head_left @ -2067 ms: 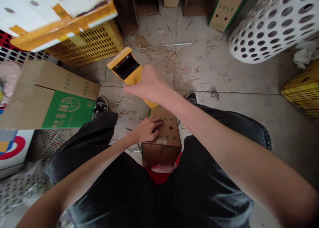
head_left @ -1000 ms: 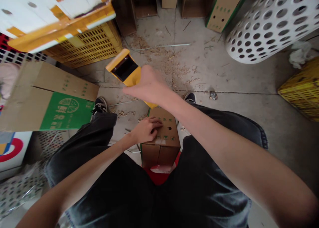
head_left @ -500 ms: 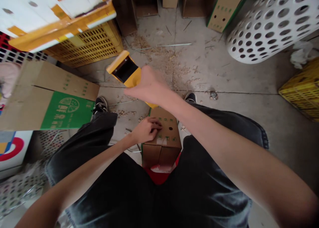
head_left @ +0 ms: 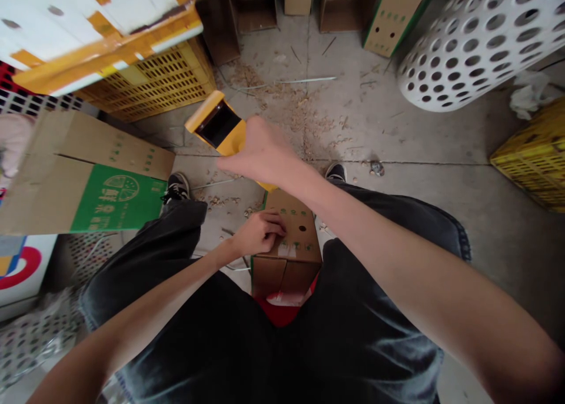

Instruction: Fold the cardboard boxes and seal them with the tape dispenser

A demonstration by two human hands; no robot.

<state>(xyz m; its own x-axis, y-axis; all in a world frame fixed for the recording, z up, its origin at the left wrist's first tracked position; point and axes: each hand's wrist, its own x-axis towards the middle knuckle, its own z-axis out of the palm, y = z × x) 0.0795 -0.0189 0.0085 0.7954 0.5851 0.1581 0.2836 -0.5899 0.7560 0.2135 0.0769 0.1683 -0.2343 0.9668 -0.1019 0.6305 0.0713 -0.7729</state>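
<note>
Mid-frame: right hand [head_left: 263,149] gripping yellow handheld tool [head_left: 232,140]; left hand [head_left: 258,233], fingers newly half-curled, empty atop cardboard carton [head_left: 295,228], likely steadying it.

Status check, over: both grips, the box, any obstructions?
Right-hand grip around yellow tool. Left-hand grip resting on cardboard box, near end shut. Right forearm covers part of box's far edge.

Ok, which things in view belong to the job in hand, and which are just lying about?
Seemingly in use:
- yellow tool, held in the right hand
- small cardboard box, under the left hand

Seemingly just lying about:
- green-printed carton
- white perforated basket
- yellow crate at right
- white strip on the floor
</note>
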